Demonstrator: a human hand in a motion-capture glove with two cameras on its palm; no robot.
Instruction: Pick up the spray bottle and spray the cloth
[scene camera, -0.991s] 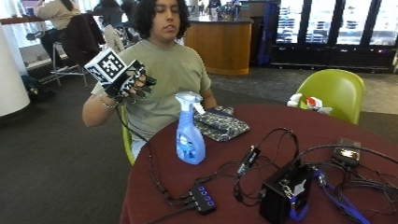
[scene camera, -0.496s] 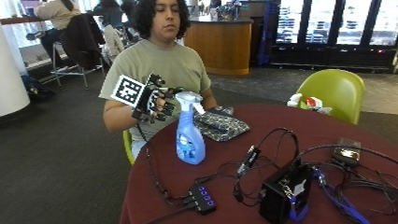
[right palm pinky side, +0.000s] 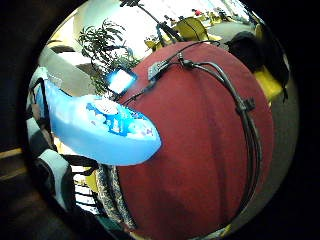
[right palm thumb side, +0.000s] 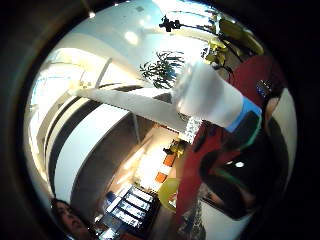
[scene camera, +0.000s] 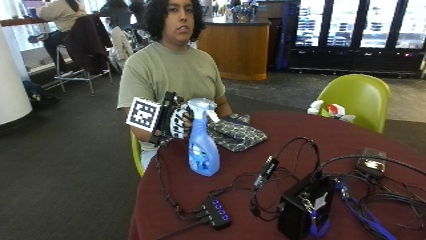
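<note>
R hand (scene camera: 178, 121) on spray bottle (scene camera: 203, 145) neck | upright | cloth (scene camera: 234, 133) beside

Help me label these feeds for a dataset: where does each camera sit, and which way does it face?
Outside view: across the round table, facing the seated person; shows the gloved right hand at the neck of the spray bottle, the cloth beside it.
Little finger palm view: on the palm, looking along the bottle body and over the table; none of the hand is clearly visible.
Thumb palm view: on the palm, facing the white sprayer head; the person's head shows at the edge.
All three share the bottle.
</note>
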